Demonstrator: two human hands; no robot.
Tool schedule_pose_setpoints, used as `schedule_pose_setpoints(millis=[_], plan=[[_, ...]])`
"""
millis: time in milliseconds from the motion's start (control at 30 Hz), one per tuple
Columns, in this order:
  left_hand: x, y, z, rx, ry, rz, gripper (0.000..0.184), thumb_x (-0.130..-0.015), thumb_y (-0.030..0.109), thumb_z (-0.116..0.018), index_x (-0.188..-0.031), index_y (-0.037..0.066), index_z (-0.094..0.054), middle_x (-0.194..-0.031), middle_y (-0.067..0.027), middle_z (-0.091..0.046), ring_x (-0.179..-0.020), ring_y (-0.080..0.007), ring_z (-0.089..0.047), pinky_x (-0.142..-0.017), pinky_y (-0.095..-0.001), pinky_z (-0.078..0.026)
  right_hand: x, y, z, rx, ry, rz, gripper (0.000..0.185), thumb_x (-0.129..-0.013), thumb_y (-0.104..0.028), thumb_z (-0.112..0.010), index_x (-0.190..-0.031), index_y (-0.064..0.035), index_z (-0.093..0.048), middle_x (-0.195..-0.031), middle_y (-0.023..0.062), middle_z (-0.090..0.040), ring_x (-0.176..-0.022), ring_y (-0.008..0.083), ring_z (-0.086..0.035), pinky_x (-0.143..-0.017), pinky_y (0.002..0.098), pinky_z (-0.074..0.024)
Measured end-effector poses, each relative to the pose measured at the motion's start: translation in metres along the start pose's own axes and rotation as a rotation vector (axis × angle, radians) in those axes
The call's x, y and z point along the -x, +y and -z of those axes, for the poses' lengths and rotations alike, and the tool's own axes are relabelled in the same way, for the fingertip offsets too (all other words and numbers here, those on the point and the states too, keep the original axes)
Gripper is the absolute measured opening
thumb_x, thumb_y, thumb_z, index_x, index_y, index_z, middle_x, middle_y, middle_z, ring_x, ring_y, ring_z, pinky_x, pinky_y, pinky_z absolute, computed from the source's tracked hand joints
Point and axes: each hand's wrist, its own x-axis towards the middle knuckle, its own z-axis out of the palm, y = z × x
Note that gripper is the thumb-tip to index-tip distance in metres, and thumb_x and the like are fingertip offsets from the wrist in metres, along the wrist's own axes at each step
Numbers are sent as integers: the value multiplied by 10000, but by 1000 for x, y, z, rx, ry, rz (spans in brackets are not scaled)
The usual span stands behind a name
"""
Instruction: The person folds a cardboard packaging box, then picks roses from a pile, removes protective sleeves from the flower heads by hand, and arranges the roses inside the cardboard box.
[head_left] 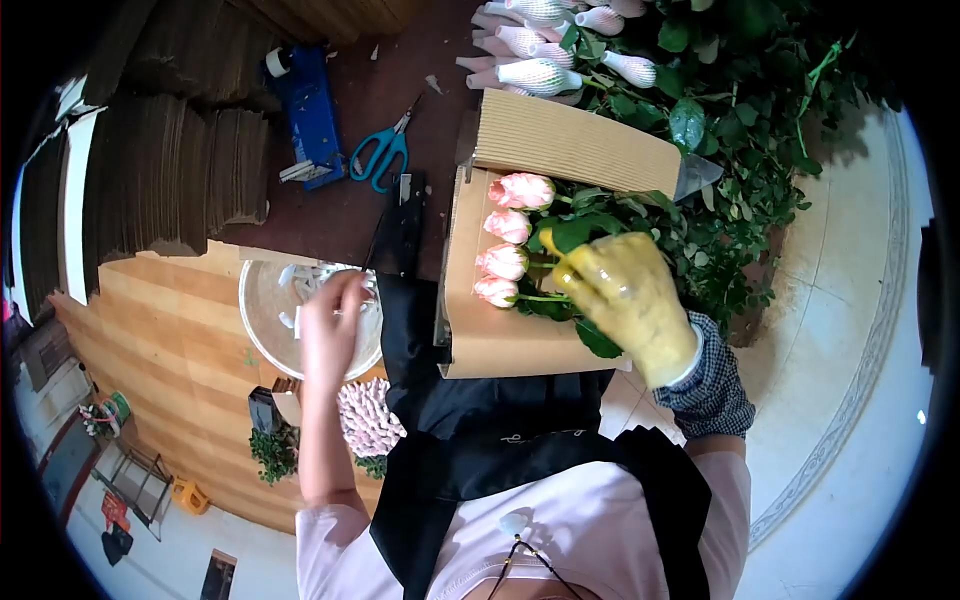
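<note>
Four-sided cardboard sheeting (540,335) with a folded corrugated flap (575,140) lies in front of me. On it several pale pink roses (502,262) rest in a column, heads to the left and leafy stems to the right. My right hand (622,295), in a yellow glove, is over the stems with its fingers curled closed around a rose stem just behind the heads. My bare left hand (333,320) is raised over a round white bin (250,325) holding pale scraps. Motion smears its fingers, so their grip is unclear.
Teal-handled scissors (380,155) and a blue tape dispenser (308,115) lie on the dark table (335,215). Cardboard stacks (165,170) stand at left. Net-sleeved roses (540,75) and leafy stems (740,200) fill the upper right. A pink bunch (370,415) is below the bin.
</note>
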Motion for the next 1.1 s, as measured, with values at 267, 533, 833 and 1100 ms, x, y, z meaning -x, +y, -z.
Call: schedule_pose_setpoints(millis=[267,533,833,1100], plan=[[-27,73,-72,-263,-213,-494,147,-917,53,-645,-1018,-35,-707,-896,-193,-719,-805,-323,-722,-724,-364,-567,-14,-23,-35,148,-426,-148,374,-853,-422,-712,-998,-77,-701,-827,83,-676,-794,269,-665,-709,427,-527],[-26,79,-65,-192,-141,-567,173,-837,54,-748,-985,0,-677,-798,-102,-675,-717,-271,-696,-655,-364,-557,-18,-14,-44,117,-212,-140,409,-815,-420,-742,-968,-41,-731,-978,119,-713,-881,296,-701,-746,432,-579],[-40,90,-60,-576,-343,-1161,331,-732,306,-816,-920,95,-645,-1150,-63,-601,-951,-245,-567,-806,-386,-451,-9,-5,-37,71,-87,-140,240,-842,-335,-728,-862,-107,-655,-806,67,-648,-760,268,-647,-715,407,-518],[-41,98,-60,-587,-358,-1176,298,-723,303,-814,-875,122,-632,-1336,-22,-604,-1059,-240,-569,-890,-382,-432,-15,-5,-31,145,60,-160,166,-893,-278,-650,-810,-136,-670,-695,47,-676,-637,237,-670,-630,409,-507]])
